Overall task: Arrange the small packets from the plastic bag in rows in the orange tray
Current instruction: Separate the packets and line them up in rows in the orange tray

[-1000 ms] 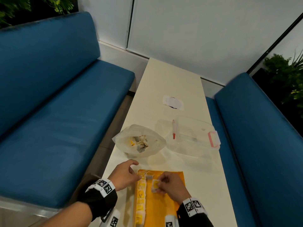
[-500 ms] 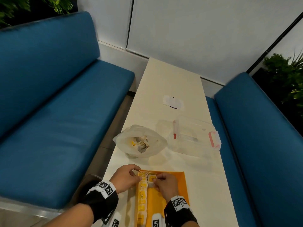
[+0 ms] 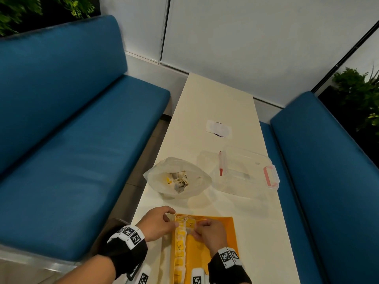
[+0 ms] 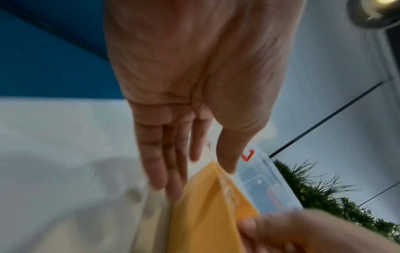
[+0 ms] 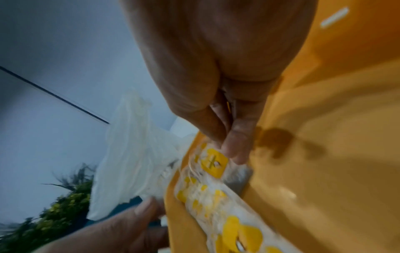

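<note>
The orange tray [image 3: 217, 236] lies at the table's near end. One row of small white-and-yellow packets [image 3: 180, 251] runs along its left wall. My right hand [image 3: 195, 227] pinches a packet [image 3: 190, 223] between thumb and forefinger and holds it flat on the tray floor, beside the far end of that row; the right wrist view shows its yellow label [image 5: 214, 164] under my fingertips. My left hand [image 3: 171, 219] holds the tray's far left corner, thumb on the rim [image 4: 218, 181] and fingers down the outer wall. The plastic bag [image 3: 178, 181] with several more packets lies open just beyond the tray.
A clear lidded box [image 3: 246, 173] with red clasps stands to the right of the bag. Farther along the narrow table [image 3: 215, 99] lies a white paper patch [image 3: 218, 129]. Blue benches [image 3: 71, 140] flank the table, and its left edge is close to my left hand.
My right hand has carried the packet from the tray's middle up and left to the far end, next to the first row. The left hand has stayed at the tray's corner.
</note>
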A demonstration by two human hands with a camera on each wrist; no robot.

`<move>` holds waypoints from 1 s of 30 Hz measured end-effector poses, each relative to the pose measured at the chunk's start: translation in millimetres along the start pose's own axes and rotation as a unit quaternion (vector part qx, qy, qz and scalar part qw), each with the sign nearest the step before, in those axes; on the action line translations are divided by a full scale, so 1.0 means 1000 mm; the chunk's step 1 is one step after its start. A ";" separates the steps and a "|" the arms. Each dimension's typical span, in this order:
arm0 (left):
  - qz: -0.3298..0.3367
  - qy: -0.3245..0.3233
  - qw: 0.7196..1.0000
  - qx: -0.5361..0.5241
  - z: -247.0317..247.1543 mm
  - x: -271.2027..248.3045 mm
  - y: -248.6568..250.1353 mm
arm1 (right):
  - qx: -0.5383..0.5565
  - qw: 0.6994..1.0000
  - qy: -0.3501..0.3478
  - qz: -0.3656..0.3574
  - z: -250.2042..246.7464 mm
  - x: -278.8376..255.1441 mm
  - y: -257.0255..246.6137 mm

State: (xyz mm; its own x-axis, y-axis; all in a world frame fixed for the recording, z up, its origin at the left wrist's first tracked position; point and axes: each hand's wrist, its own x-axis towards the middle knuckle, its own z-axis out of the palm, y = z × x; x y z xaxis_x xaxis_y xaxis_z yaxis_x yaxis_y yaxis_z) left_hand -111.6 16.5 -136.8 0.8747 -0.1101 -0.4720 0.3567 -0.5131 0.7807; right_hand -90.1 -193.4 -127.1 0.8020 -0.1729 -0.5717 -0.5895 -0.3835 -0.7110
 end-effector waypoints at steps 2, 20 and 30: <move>-0.014 -0.061 0.997 0.047 -0.022 -0.014 0.017 | -0.025 1.000 0.014 -0.003 -0.017 -0.016 -0.011; 0.124 0.116 0.933 0.318 -0.091 0.033 0.082 | -0.140 0.944 0.067 -0.291 -0.009 -0.002 -0.136; 0.203 -0.037 0.863 0.462 -0.061 0.091 0.113 | -0.161 0.949 0.014 -0.272 -0.015 0.004 -0.127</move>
State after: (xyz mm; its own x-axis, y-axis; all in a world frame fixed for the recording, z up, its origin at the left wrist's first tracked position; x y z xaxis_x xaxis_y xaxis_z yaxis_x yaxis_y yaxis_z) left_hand 28.5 0.4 -66.3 0.8307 -0.4761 -0.2885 -0.4169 -0.8755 0.2445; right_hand -10.7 -159.2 -32.9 0.9838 0.1079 -0.1429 -0.0319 -0.6793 -0.7332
